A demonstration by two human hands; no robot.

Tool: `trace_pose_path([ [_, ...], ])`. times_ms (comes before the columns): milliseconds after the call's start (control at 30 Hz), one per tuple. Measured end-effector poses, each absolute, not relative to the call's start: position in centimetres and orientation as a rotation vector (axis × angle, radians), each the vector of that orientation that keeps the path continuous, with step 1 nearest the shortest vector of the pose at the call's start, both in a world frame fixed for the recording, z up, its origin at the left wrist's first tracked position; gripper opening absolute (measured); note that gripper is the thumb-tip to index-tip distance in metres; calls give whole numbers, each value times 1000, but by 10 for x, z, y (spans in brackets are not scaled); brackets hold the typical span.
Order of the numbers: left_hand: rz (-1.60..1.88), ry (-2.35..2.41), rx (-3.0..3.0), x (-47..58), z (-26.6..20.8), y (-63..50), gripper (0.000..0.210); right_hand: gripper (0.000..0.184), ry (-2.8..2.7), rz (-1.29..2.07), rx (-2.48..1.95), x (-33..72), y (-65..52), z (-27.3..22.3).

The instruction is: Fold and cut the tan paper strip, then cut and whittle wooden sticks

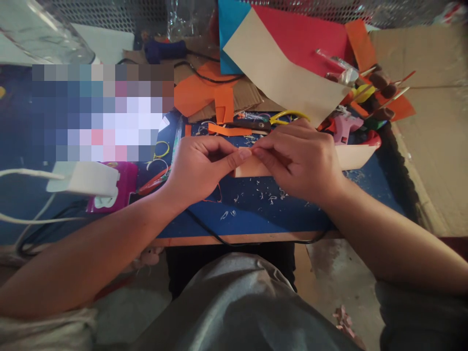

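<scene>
Both hands meet over the blue tabletop (pixel 248 204), pinching a long strip of cream paper (pixel 252 168). My left hand (pixel 204 163) grips the strip's left end between thumb and forefinger. My right hand (pixel 303 158) pinches the top edge just beside it, fingertips almost touching the left thumb. The strip runs on behind the right hand and shows again as a pale end to its right. Its middle is hidden by that hand. Orange paper scraps (pixel 230 129) and yellow-handled pliers (pixel 288 116) lie just beyond the fingers.
Large cream (pixel 278 63) and red sheets (pixel 303 39) lie at the back. A pink glue gun (pixel 345 127) is at the right, near brown cardboard (pixel 431 122). White plugs (pixel 91 178) sit in a magenta power strip (pixel 126 190) at the left. A black cable (pixel 204 229) crosses the front.
</scene>
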State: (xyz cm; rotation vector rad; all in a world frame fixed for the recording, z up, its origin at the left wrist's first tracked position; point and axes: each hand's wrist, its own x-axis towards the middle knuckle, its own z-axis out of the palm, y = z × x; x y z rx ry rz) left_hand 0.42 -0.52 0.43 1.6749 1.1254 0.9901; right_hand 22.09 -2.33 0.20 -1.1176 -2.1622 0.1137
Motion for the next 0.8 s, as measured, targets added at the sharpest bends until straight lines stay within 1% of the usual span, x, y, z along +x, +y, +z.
trace_pose_path([
  [267,967,1062,1630,3,3,-4,47,23,-2145,53,-1020,219,-23,1],
  [467,935,979,1714,0,-5,-5,37,19,-2137,-25,-986,218,-23,-2],
  [600,885,982,1790,0,-7,-6,48,21,-2136,-67,-960,217,-23,-2],
  [800,858,993,1767,1,-2,-9,51,18,-2124,-11,-970,215,-25,0],
])
